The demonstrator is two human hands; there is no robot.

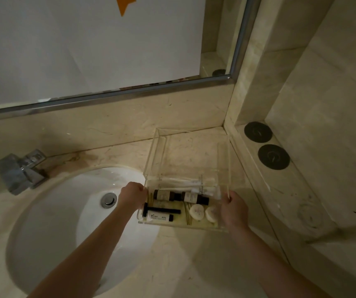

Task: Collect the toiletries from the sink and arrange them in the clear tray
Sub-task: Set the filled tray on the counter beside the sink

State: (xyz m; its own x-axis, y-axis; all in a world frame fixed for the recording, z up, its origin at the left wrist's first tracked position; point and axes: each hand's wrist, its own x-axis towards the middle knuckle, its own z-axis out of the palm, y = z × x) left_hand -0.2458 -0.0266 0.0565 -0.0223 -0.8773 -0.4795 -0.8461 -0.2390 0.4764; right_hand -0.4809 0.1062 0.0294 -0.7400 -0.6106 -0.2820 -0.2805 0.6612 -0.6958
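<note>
Acrylic clear tray [194, 225] beside the sink [50, 222], left hand [132, 195] and right hand [233, 209] clamped on its ends; bottles [166, 195], tube [158, 216], soaps [197, 212] inside – any tilt likely rolls them loose

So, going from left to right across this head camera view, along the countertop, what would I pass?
Chrome square faucet → round metal sink drain → person's left hand → clear acrylic tray holding toiletries → person's right hand → two dark round discs on the marble ledge.
</note>
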